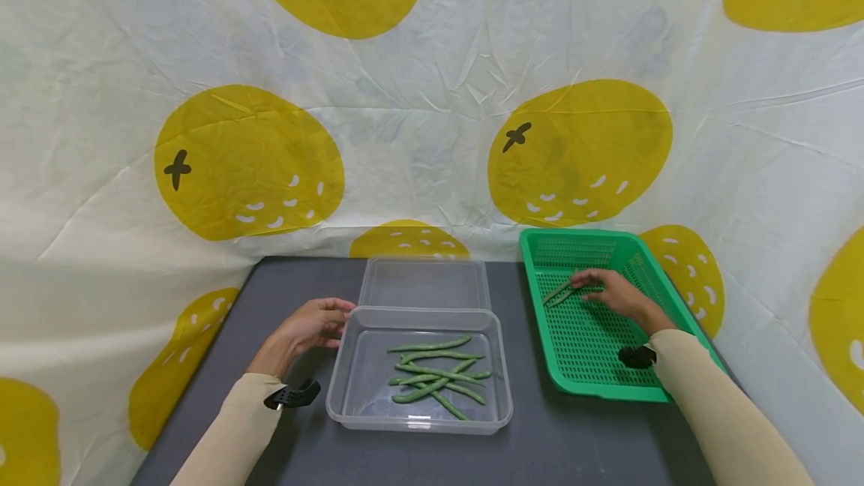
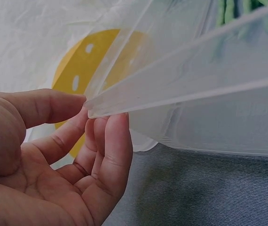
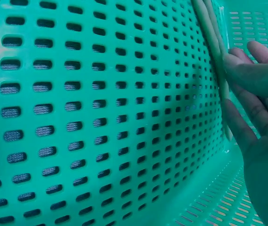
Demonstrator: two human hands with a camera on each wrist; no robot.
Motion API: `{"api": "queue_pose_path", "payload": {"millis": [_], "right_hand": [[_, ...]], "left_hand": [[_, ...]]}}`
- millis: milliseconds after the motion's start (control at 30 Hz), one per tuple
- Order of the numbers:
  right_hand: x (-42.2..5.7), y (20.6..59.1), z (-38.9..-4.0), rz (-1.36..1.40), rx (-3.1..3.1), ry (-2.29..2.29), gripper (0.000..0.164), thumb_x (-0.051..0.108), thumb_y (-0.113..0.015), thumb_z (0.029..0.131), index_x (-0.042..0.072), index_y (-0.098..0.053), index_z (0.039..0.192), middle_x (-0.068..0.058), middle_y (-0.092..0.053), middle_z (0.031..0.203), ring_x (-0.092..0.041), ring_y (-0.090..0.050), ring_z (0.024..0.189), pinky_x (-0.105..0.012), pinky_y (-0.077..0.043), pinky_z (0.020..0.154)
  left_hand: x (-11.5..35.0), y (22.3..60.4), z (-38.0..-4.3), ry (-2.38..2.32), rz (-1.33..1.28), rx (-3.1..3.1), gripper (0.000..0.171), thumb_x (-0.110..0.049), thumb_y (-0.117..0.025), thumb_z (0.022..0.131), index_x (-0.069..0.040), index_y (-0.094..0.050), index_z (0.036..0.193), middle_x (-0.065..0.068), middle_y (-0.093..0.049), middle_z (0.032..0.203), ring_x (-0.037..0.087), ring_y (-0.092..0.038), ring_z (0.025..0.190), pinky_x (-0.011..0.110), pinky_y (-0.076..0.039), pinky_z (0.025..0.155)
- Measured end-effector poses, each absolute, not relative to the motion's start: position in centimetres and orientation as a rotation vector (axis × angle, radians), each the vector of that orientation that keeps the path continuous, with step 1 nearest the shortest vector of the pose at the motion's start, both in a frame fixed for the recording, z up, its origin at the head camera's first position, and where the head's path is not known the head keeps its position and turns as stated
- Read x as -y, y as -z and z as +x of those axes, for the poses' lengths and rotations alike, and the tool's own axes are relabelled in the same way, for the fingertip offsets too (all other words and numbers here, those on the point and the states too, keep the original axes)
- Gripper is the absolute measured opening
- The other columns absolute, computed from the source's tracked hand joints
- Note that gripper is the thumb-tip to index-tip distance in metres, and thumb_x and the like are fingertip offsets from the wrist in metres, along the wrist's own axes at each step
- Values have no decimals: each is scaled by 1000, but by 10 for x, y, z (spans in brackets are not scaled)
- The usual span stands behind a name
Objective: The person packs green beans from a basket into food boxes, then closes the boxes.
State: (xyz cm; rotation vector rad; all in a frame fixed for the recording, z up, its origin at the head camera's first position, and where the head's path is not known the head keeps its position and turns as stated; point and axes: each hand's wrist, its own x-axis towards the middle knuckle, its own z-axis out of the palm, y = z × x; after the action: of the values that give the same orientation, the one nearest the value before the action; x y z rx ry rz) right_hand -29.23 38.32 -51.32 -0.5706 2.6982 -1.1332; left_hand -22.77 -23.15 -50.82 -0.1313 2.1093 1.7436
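Green beans (image 3: pixel 212 33) lie in the green basket (image 1: pixel 587 355), where my right hand (image 1: pixel 613 295), fingers parted, touches them without gripping. My left hand (image 1: pixel 307 327) pinches the clear box (image 1: pixel 367 373) by its corner. More beans (image 1: pixel 432 387) lie inside; behind sits a clear lid (image 1: pixel 425 283).

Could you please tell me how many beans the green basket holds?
2 visible: one green bean and another beside it, both by the right hand in the green basket; the hand may hide more.
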Motion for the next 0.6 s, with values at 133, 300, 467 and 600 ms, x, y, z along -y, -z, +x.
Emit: {"api": "queue_pose_path", "payload": {"millis": [133,300,467,600], "right_hand": [[-385,514,-291,-566,-2734,1081,37,-6,-61,97,-8,-57,133,-30,-58,133,-51,-50,126,-59,-49,95],[-386,514,-290,-529,-2809,983,33,-4,-62,97,-5,-62,130,-31,-56,135,-54,-44,130,-67,-42,98],[-388,515,-290,-506,-2845,920,28,-5,-63,95,-4,-66,123,-28,-63,125,-53,-49,124,-64,-47,93],[-389,517,-292,-520,-2819,930,26,-7,-64,94,-6,-66,120,-23,-68,114,-45,-60,111,-55,-52,87]], "left_hand": [[231,509,-228,-1744,-128,-2105,38,-8,-59,97,6,-57,133,15,-67,103,20,-62,81,38,-57,70],[231,509,-229,-1749,-120,-2092,39,-7,-59,97,6,-56,133,14,-67,102,20,-62,81,38,-57,70],[231,508,-229,-1741,-129,-2089,40,-7,-59,97,6,-55,134,15,-67,103,20,-62,81,38,-57,70],[231,507,-228,-1738,-136,-2103,41,-8,-60,96,7,-55,134,17,-67,105,21,-63,81,38,-57,70]]}}
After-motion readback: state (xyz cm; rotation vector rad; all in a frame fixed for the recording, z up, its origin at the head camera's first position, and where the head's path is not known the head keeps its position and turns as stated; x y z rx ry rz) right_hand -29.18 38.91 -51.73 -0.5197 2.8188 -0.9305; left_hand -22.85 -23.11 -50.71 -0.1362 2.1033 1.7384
